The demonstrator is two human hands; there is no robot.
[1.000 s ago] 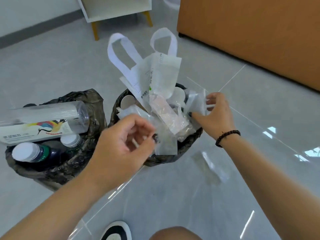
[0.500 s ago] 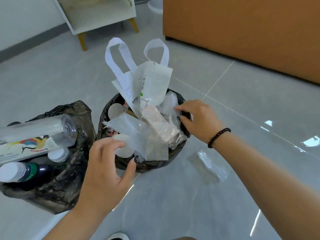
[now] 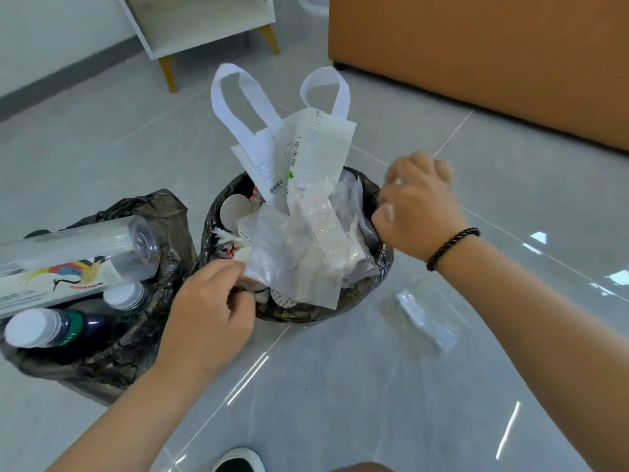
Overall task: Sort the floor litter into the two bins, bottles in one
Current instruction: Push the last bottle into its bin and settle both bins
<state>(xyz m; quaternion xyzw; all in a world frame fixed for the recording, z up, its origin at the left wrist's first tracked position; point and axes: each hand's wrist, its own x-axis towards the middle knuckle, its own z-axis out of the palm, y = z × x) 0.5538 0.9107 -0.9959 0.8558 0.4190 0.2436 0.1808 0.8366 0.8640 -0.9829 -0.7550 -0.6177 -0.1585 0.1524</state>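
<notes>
Item one: the right-hand bin (image 3: 360, 301), lined with a black bag and heaped above its rim, stood near the middle of the grey tiled floor (image 3: 340, 386). Contents: a white non-woven tote bag (image 3: 272, 137) standing upright with both handle loops raised, clear plastic wrappers (image 3: 292, 260), white round lids or cups (image 3: 235, 209), other scraps too jumbled to tell apart. Item two: the left-hand bin (image 3: 112, 362), also black-lined, touching or just beside the first. Contents: a large clear bottle (image 3: 78, 253) lying on its side with a colourful printed label, a dark bottle with a white cap (image 3: 51, 330), and a further white cap (image 3: 123, 296) between them. Item three: a clear plastic wrapper (image 3: 425, 318) lay flat on the floor, just right of the litter bin, below the right forearm. Left hand (image 3: 211, 311): fingers curled at the near rim of the litter bin, thumb and fingertips pinching the liner edge beside the lower corner of the wrappers. Right hand (image 3: 418, 206): fingers curled at the far right rim, gripping the black liner there; a dark bead bracelet (image 3: 452, 248) on its wrist. Background: a white cabinet with yellow legs (image 3: 204, 28), an orange panel (image 3: 476, 56). A shoe toe (image 3: 238, 461) showed at the bottom edge.
</notes>
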